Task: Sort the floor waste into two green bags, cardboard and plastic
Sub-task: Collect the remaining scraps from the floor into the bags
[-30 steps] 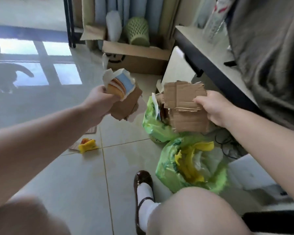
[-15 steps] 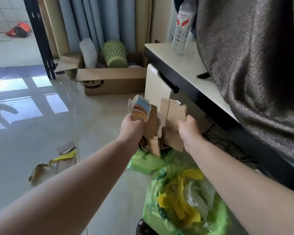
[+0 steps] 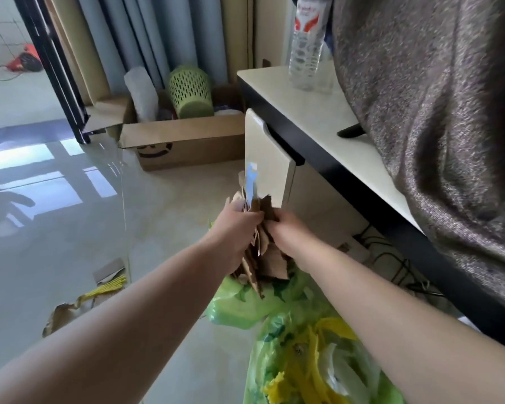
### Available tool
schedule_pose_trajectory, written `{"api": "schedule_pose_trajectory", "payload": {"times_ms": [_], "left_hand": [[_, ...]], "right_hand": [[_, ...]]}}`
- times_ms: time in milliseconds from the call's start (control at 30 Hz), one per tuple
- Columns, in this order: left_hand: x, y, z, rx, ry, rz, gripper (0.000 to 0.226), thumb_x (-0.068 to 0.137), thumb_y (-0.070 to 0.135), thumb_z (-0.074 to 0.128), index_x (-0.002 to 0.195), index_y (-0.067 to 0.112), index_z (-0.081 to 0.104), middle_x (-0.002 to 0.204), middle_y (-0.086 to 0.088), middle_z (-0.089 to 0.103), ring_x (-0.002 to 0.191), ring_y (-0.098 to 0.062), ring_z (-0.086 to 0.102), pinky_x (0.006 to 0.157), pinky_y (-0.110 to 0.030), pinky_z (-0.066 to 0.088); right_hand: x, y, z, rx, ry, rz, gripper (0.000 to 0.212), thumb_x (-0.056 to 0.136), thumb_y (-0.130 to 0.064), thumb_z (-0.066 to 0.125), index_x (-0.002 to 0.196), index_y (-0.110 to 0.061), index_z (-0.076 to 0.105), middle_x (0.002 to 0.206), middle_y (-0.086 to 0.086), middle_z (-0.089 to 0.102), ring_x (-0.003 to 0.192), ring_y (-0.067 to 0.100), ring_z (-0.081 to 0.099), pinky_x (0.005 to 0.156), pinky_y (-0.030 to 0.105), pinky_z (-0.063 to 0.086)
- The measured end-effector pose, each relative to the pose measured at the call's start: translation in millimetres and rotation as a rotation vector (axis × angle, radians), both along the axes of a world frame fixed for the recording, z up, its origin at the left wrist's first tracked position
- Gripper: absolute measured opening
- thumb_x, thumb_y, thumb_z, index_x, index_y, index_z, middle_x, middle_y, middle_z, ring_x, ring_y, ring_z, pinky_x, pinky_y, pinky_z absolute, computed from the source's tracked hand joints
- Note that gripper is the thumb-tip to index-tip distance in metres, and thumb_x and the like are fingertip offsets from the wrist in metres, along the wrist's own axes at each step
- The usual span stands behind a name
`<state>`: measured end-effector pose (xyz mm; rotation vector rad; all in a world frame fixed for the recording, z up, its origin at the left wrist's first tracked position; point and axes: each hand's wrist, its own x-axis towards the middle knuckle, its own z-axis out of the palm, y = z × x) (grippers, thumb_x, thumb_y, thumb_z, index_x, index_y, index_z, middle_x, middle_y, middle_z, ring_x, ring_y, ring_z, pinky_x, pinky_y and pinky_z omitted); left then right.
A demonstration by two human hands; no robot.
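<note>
My left hand [image 3: 236,228] and my right hand [image 3: 286,231] press together on a bundle of torn brown cardboard pieces [image 3: 258,258], one with a blue-and-white printed face sticking up. The bundle's lower end reaches into the mouth of the far green bag [image 3: 245,304] on the floor. A nearer green bag [image 3: 277,357] holds yellow and clear plastic scraps. On the floor at the left lie a yellow plastic strip [image 3: 108,287] and torn cardboard scraps [image 3: 62,313].
A white cabinet with a dark edge [image 3: 312,158] stands right beside the bags, with a clear bottle [image 3: 306,45] on top and grey fabric [image 3: 438,112] draped over it. An open cardboard box [image 3: 187,141] holding a green basket sits by the curtains. Cables [image 3: 391,258] lie under the cabinet.
My two hands came together, merging the printed piece and the brown cardboard into one bundle, and lowered it into the far green bag's mouth. The view tilted up.
</note>
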<state>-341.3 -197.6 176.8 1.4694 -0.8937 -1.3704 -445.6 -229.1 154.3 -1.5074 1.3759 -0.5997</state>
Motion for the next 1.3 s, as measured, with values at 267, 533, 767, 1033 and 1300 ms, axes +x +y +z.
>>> {"api": "schedule_pose_trajectory", "payload": {"times_ms": [267,533,767,1033,1300], "left_hand": [[1.4,-9.2,-17.8,0.114,-0.033,-0.04,0.029,0.096,0.028,0.046,0.112,0.008,0.061,0.111,-0.021,0.067,0.103,-0.032,0.065,0.098,-0.046,0.049],[4.7,-18.9,-42.4,0.139,0.145,-0.078,0.037,0.089,0.051,0.051,0.106,0.021,0.063,0.115,-0.008,0.068,0.112,-0.023,0.062,0.103,-0.042,0.043],[4.7,-29.5,-77.9,0.283,-0.099,0.03,0.038,0.088,0.041,0.045,0.099,0.013,0.066,0.102,-0.018,0.07,0.095,-0.034,0.066,0.09,-0.049,0.053],[22.1,-11.7,-58.0,0.093,-0.352,-0.012,0.032,0.079,0.036,0.061,0.108,0.024,0.06,0.101,-0.004,0.07,0.096,-0.023,0.066,0.091,-0.043,0.053],[26.4,8.5,-26.3,0.004,-0.501,-0.072,0.075,0.082,0.028,0.068,0.146,0.019,0.031,0.145,0.002,0.043,0.125,-0.013,0.048,0.103,-0.024,0.035]], "right_hand": [[0.4,-11.2,-24.6,0.051,-0.1,0.017,0.036,0.095,-0.047,0.039,0.116,-0.03,0.062,0.109,-0.004,0.069,0.104,0.021,0.062,0.098,0.04,0.046],[1.0,-12.4,-45.0,-0.09,-0.042,0.068,0.038,0.099,-0.041,0.031,0.133,-0.035,0.048,0.114,-0.004,0.063,0.103,0.018,0.058,0.087,0.031,0.046],[10.4,-16.0,-80.1,-0.062,0.128,-0.063,0.038,0.1,-0.035,0.034,0.116,-0.013,0.06,0.106,0.014,0.064,0.094,0.026,0.059,0.075,0.027,0.04],[2.2,-6.7,-48.6,0.032,0.019,-0.103,0.006,0.092,-0.031,0.054,0.097,-0.03,0.057,0.091,-0.006,0.063,0.093,0.02,0.061,0.079,0.031,0.051],[-9.7,10.8,-25.4,0.01,0.019,-0.183,0.069,0.086,-0.041,0.06,0.145,-0.02,0.031,0.14,0.0,0.05,0.126,0.02,0.048,0.103,0.046,0.045]]}}
